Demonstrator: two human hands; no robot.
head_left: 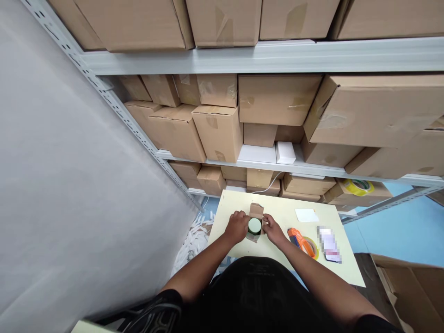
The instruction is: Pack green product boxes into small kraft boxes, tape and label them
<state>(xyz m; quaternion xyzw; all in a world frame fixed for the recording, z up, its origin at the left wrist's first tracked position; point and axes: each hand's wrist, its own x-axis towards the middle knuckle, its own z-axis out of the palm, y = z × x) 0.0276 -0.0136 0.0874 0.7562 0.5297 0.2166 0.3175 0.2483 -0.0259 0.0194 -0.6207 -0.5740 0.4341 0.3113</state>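
Observation:
A small cardboard box [256,211] stands on the pale yellow table [280,208] with its top flaps raised. Inside it sits a round jar [254,225] with a pale green lid, its lower part hidden by the box walls. My left hand [237,227] grips the left side of the box with its fingers curled. On the opposite side, my right hand [273,230] pinches the box's right flap. To the right of that hand lies an orange tape dispenser [301,241] with a roll of yellowish tape.
A phone [329,245] and a white card [306,215] lie at the table's right. Shelves [312,55] full of cartons rise behind it, with a yellow tape roll [359,187] on one carton. White paper scraps [194,240] cover the floor at left. An opened carton [412,291] stands at lower right.

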